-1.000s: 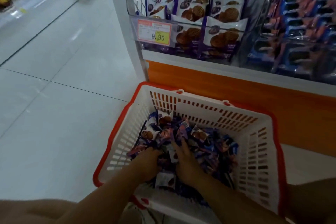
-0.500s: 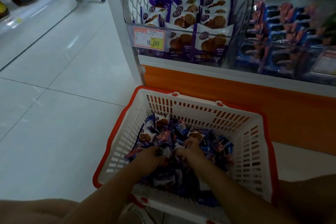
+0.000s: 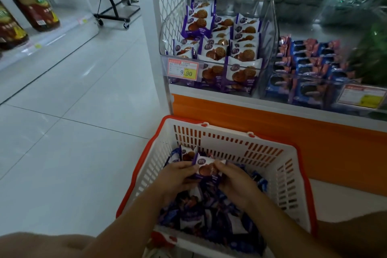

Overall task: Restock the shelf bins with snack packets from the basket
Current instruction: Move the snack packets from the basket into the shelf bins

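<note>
white plastic basket [image 3: 261, 153], red rim, on floor at 6 o'clock: heaped purple and blue snack packets [image 3: 209, 220]. left hand [image 3: 176, 176] and right hand [image 3: 236, 182] both pinch one purple-white biscuit packet [image 3: 206, 168] above the heap. clear shelf bin [image 3: 271, 44] at 12 o'clock holds matching packets [image 3: 243, 56]; price tag [image 3: 182, 69] reads 9.90.

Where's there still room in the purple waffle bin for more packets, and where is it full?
Likeliest gap: the left of the clear bin, between its curved wall and the tall rear stack, above the lower front-left packets. Crowded: the front row behind the price tag and the right column along the divider. The left hand and right hand both hold the packet.
</note>
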`<control>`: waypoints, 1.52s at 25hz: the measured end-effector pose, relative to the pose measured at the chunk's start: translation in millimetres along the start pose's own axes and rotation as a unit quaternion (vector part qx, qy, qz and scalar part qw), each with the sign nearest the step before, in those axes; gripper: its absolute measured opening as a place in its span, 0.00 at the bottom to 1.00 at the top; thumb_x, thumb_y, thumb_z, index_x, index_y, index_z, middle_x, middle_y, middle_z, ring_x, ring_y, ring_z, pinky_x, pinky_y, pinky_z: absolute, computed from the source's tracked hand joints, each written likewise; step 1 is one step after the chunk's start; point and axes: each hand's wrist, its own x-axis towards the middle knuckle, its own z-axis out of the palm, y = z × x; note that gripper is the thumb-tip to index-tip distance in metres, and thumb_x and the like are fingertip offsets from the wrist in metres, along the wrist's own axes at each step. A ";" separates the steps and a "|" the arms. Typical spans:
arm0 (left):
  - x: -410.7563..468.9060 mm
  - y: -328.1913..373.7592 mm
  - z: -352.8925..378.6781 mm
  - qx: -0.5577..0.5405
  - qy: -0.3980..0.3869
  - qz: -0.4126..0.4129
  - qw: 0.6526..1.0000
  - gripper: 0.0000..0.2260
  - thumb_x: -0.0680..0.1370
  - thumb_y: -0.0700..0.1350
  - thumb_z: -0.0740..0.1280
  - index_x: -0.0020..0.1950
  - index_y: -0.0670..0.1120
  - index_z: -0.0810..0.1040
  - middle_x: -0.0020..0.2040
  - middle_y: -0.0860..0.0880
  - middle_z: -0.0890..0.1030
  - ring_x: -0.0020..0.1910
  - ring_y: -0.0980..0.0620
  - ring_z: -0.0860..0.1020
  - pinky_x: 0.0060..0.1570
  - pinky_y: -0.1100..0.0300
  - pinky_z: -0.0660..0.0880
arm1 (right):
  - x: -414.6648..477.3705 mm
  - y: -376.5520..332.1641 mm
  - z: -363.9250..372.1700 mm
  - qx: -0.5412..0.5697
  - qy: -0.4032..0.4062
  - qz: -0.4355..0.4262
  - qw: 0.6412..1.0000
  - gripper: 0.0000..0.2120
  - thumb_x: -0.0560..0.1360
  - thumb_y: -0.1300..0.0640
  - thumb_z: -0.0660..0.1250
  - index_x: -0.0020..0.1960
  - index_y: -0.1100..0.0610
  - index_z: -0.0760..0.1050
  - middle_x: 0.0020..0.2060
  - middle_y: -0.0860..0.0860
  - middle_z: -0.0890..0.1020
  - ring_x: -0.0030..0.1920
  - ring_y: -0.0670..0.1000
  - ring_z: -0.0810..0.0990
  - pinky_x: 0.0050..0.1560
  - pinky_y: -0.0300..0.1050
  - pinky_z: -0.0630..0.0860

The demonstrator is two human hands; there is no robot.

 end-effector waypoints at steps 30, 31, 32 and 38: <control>-21.8 197.2 -52.0 0.475 0.236 0.428 0.732 0.23 0.81 0.55 0.61 0.75 0.59 0.59 0.75 0.56 0.63 0.72 0.55 0.65 0.65 0.58 0.70 | 88.1 -290.0 200.2 -0.682 0.147 -0.343 0.629 0.22 0.76 0.51 0.69 0.68 0.57 0.73 0.66 0.57 0.71 0.60 0.56 0.76 0.55 0.38 0.70; -19.7 197.2 -53.0 0.478 0.235 0.428 0.730 0.23 0.81 0.55 0.60 0.75 0.59 0.60 0.75 0.56 0.63 0.71 0.55 0.65 0.64 0.60 0.71 | 93.1 -288.0 197.6 -0.688 0.142 -0.345 0.622 0.22 0.77 0.50 0.68 0.68 0.56 0.73 0.66 0.57 0.70 0.62 0.56 0.74 0.59 0.40 0.70; -18.2 197.1 -53.2 0.480 0.234 0.429 0.729 0.22 0.81 0.54 0.60 0.75 0.59 0.60 0.74 0.55 0.63 0.71 0.55 0.66 0.63 0.61 0.71 | 96.1 -286.1 195.0 -0.696 0.139 -0.351 0.611 0.22 0.77 0.50 0.67 0.69 0.55 0.72 0.66 0.57 0.69 0.64 0.57 0.72 0.63 0.43 0.68; -31.2 190.3 -51.8 0.458 0.225 0.435 0.742 0.25 0.79 0.61 0.54 0.75 0.58 0.59 0.72 0.57 0.65 0.69 0.58 0.66 0.61 0.63 0.69 | 63.4 -262.5 186.2 -0.654 0.178 -0.478 0.559 0.21 0.81 0.48 0.58 0.73 0.49 0.66 0.67 0.55 0.69 0.68 0.56 0.63 0.69 0.48 0.61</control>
